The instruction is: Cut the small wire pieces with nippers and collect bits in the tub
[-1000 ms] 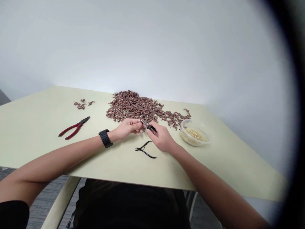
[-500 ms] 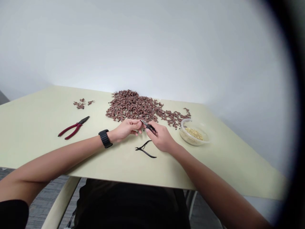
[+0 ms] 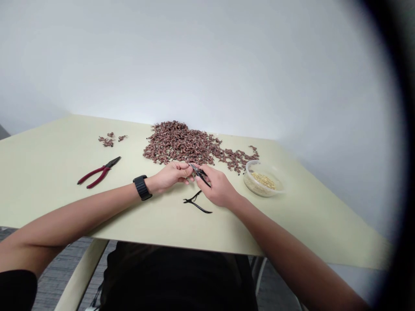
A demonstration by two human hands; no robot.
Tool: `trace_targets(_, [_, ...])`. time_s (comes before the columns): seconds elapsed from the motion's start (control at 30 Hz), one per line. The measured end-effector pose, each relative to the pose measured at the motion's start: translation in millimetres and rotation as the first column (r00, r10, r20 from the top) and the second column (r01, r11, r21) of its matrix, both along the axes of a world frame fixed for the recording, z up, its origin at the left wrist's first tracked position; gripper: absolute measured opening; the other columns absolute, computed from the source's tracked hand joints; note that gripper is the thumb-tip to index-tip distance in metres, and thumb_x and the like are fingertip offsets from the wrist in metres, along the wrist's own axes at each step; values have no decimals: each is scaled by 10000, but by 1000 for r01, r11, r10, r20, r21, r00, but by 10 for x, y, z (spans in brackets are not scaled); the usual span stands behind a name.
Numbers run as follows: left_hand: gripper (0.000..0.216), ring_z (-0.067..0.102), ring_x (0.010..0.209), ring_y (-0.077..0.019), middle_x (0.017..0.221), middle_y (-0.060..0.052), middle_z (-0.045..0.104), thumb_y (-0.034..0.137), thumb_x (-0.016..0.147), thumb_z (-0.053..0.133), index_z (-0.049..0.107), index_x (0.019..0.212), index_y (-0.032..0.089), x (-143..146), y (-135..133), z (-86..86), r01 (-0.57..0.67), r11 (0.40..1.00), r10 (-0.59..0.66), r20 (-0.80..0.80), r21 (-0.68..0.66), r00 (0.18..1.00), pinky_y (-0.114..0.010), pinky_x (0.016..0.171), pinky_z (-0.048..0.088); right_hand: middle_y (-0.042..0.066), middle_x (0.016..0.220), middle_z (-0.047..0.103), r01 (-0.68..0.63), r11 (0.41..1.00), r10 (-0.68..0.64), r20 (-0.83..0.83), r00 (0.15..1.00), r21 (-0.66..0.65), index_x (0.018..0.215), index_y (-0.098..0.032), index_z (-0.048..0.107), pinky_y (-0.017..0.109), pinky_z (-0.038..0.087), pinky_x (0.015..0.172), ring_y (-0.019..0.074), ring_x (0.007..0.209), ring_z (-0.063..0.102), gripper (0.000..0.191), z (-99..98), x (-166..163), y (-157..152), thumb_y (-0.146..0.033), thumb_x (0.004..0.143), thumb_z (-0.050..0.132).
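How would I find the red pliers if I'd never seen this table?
Start at the pale green table and find the big heap of small reddish-brown pieces near its far edge. Left of that heap, beyond the person's left hand with its black wristwatch, lie pliers with dark red handles, alone. The only other loose tool, thin nippers nearer the person, is all black.

Left hand (image 3: 170,175) and right hand (image 3: 218,190) meet in front of the body, both closed.

The left forearm (image 3: 90,214) reaches in from the lower left and the right forearm (image 3: 275,242) from the lower right, so the two hands sit just beside each other with their tips almost touching. The left hand lies knuckles-up, its fingers (image 3: 183,172) curled in against the thumb in a pinch. The right hand is also knuckles-up, folded into a closed grip and angled toward the left hand.
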State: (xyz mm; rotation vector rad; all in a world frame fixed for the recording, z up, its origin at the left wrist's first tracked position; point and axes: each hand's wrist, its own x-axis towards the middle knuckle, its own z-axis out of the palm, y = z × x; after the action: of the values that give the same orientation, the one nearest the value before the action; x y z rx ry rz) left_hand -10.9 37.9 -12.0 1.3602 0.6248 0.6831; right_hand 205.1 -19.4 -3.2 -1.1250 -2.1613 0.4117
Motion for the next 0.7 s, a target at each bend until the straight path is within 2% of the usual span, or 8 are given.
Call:
trace_targets(0.13, [392, 607, 765, -121, 825, -63, 688, 494, 891, 697, 696, 756, 126, 12, -7, 5, -59, 976, 61, -6, 210, 998, -252, 742, 488, 80, 1038, 653, 9, 1000, -9, -11, 1000, -10, 1343, -196, 575, 285, 390, 741, 180, 810, 564, 384, 31, -18, -19, -383, 1021, 478])
trace_targets(0.23, [396, 639, 943, -173, 849, -74, 707, 458, 912, 674, 662, 682, 135, 21, -34, 27, -133, 916, 154, -25, 379, 988, -277, 840, 484, 47, 930, 632, 3, 998, -8, -62, 998, -67, 1155, -187, 604, 273, 364, 708, 161, 763, 540, 272, 40, -50, -38, -381, 1027, 463])
trace_targets(0.3, [384, 646, 1034, -201, 865, -74, 722, 427, 914, 672, 642, 656, 144, 26, -55, 38, -183, 880, 224, -42, 439, 974, -284, 868, 482, 22, 871, 608, -1, 993, -11, -99, 995, -115, 1052, -188, 582, 265, 352, 689, 147, 734, 517, 237, 40, -77, -50, -384, 1031, 451])
trace_targets(0.37, [354, 663, 1037, -213, 902, -72, 737, 399, 914, 666, 654, 665, 148, 32, -73, 40, -223, 846, 288, -64, 485, 955, -285, 855, 489, 2, 815, 574, 6, 987, -26, -127, 992, -158, 989, -190, 550, 261, 343, 673, 139, 706, 489, 234, 39, -103, -61, -396, 1033, 447])
trace_targets(0.47, [293, 677, 1081, -226, 1066, -71, 754, 364, 918, 652, 706, 719, 155, 40, -85, 38, -272, 778, 376, -74, 566, 924, -297, 909, 503, -12, 760, 524, 19, 976, -58, -172, 983, -217, 941, -191, 518, 262, 342, 669, 136, 688, 462, 256, 41, -134, -75, -420, 1030, 449])
trace_targets(0.57, [237, 696, 1053, -216, 1157, -56, 753, 346, 932, 637, 756, 813, 178, 31, -70, 43, -294, 652, 481, -82, 699, 873, -308, 944, 505, -10, 769, 514, 12, 961, -79, -235, 969, -276, 960, -192, 537, 262, 350, 671, 136, 712, 460, 268, 38, -159, -82, -435, 1029, 449])
trace_targets(0.7, [188, 695, 1001, -196, 1172, -52, 754, 314, 956, 618, 770, 925, 209, -16, 1, 46, -205, 421, 572, -83, 884, 816, -318, 911, 509, -6, 769, 473, -23, 915, -132, -353, 926, -402, 894, -190, 519, 240, 333, 603, 120, 685, 420, 293, 27, -205, -84, -453, 1012, 465])
